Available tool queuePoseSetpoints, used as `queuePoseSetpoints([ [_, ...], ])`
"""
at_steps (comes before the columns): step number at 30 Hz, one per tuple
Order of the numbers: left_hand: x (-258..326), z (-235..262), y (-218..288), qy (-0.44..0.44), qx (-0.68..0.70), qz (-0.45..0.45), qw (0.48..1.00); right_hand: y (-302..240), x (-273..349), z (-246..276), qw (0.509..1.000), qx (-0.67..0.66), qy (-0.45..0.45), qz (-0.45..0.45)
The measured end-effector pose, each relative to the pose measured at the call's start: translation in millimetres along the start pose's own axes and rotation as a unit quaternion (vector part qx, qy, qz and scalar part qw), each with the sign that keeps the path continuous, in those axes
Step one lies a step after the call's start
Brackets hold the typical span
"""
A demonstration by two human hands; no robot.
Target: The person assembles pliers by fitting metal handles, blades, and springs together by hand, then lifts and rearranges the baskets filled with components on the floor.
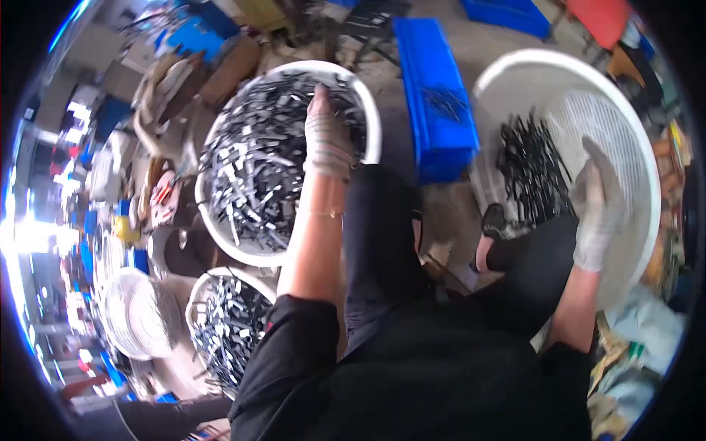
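Observation:
My left hand (328,143), in a pale, dirt-darkened glove, reaches over a round white basket (373,121) on the left. That basket is heaped with thin black and grey strip-like pieces (254,162). The thumb side shows, but the other fingers blend into the dark pile, so any grip is hidden. My right hand (599,202), gloved too and slightly smeared, is inside a larger white basket (491,73) on the right. Its fingers look stretched out along the basket's wall, with nothing visible in them. Beside it lies a bunch of long black strips (533,169).
Between the two baskets stands a blue bin (434,81) with a few dark strips on it. A smaller white basket (195,312) of similar pieces sits at the lower left, near a white mesh basket (140,316). Plastic bags (640,331) lie at the lower right.

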State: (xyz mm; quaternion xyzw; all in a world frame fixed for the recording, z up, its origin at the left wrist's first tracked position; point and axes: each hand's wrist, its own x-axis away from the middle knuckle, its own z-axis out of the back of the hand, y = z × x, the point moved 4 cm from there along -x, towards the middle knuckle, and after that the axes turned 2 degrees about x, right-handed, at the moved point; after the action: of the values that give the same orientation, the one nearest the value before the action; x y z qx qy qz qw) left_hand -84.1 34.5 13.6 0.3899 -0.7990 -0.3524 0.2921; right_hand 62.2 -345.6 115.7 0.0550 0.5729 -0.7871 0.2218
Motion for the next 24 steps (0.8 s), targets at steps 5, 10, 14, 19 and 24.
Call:
queuePoseSetpoints([
  [5, 51.0, -116.1, -64.3, -0.225, 0.001, 0.134, 0.965, 80.6, -41.9, 34.4, 0.997, 0.042, -0.046, -0.041],
  [10, 23.1, -113.5, -121.0, -0.248, -0.04, 0.247, 0.936, 268.5, -53.8, 60.9, 0.944, 0.021, -0.028, -0.327],
  [14, 9.5, -87.0, -144.0, -0.19, -0.072, 0.289, 0.935, 446.9, -31.0, 84.4, 0.851, 0.419, -0.096, -0.304],
  [19, 2.0, -95.2, -144.2, -0.168, -0.126, 0.258, 0.943, 467.5, -34.8, 9.0, 0.771, 0.49, -0.153, -0.376],
  [24, -0.6, -101.1, -155.5, -0.165, -0.179, 0.242, 0.939, 497.4, -91.2, -12.4, 0.762, 0.549, -0.193, -0.285],
])
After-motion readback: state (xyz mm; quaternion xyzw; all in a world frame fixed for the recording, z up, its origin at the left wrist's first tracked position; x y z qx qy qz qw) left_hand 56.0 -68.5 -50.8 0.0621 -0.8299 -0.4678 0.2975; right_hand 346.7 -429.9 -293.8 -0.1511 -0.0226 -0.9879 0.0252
